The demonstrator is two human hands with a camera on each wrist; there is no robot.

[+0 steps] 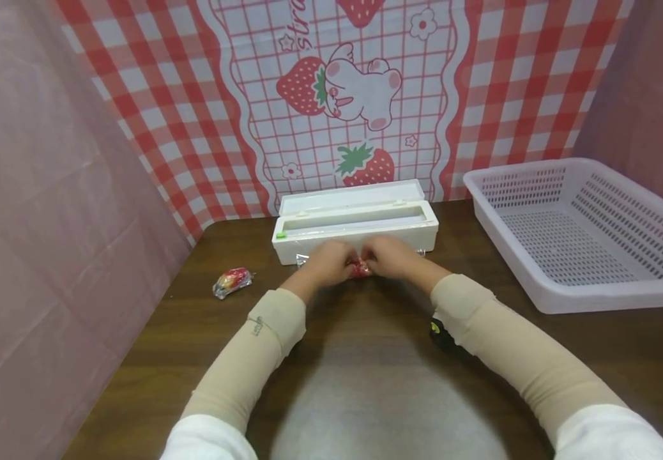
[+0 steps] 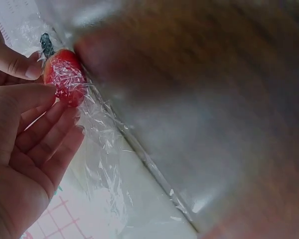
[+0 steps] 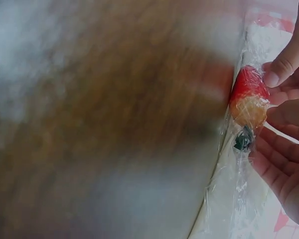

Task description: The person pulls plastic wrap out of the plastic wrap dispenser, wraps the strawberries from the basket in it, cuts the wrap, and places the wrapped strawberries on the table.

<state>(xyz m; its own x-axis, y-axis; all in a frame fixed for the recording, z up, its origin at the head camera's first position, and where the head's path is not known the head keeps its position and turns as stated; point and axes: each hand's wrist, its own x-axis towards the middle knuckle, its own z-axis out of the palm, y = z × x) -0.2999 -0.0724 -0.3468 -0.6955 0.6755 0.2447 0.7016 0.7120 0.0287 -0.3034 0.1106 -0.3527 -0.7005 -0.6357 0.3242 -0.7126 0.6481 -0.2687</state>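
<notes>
A red strawberry [image 3: 249,94] with a pale shoulder and dark green top lies in clear plastic film [image 2: 107,154]. My left hand [image 1: 329,260] and right hand [image 1: 390,257] meet at it, in front of a white film dispenser box [image 1: 354,241]. In the left wrist view, thumb and fingers pinch the wrapped strawberry [image 2: 65,79] from both ends. The right wrist view shows my right fingertips gripping its film around the green end and side. A sheet of film stretches along both sides of the fruit. From the head, my fingers hide most of it.
Another film-wrapped red and yellow fruit [image 1: 232,282] lies on the brown table [image 1: 193,358], to the left. The dispenser's lid [image 1: 354,195] stands raised at the back. A white perforated basket [image 1: 544,281] is on the right. A strawberry-print cloth [image 1: 239,185] hangs behind.
</notes>
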